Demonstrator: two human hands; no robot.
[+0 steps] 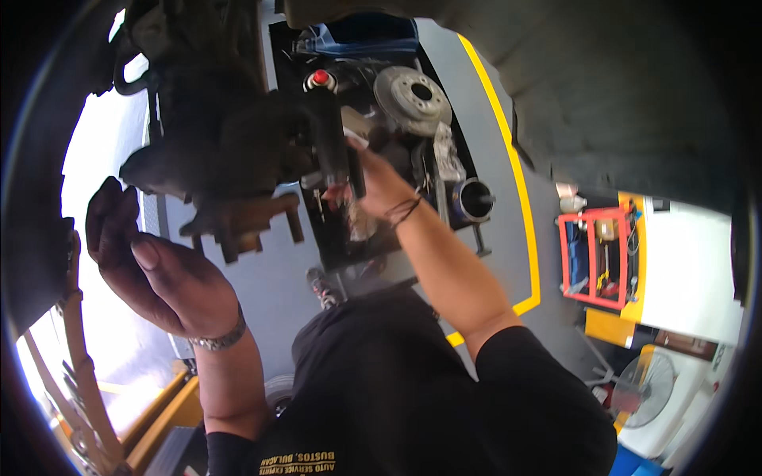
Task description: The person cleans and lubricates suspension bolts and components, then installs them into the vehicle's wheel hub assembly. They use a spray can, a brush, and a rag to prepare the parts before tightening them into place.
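Note:
Dark, greasy car underbody parts (214, 119) hang over the upper left. Brown, rusty metal with notched ends (246, 222) juts from their lower side. My left hand (171, 278) is raised beside this metal, its fingers curved and its thumb held apart, with nothing visible in it. Farther right, my right hand (381, 182) reaches forward past a dark cylindrical part (327, 135). That part covers some of its fingers, and blur obscures the rest, so what it holds cannot be made out. Beyond it, a grey brake disc (409, 99) lies on a black tray (305, 159).
The tray also carries a red-capped container (321, 78), a blue case (365, 38), crumpled clear plastic (448, 155) and a round can (475, 200). A dark wheel-arch liner (619, 95) overhangs the upper right. A red rack (595, 258) and a fan (644, 389) stand at the right.

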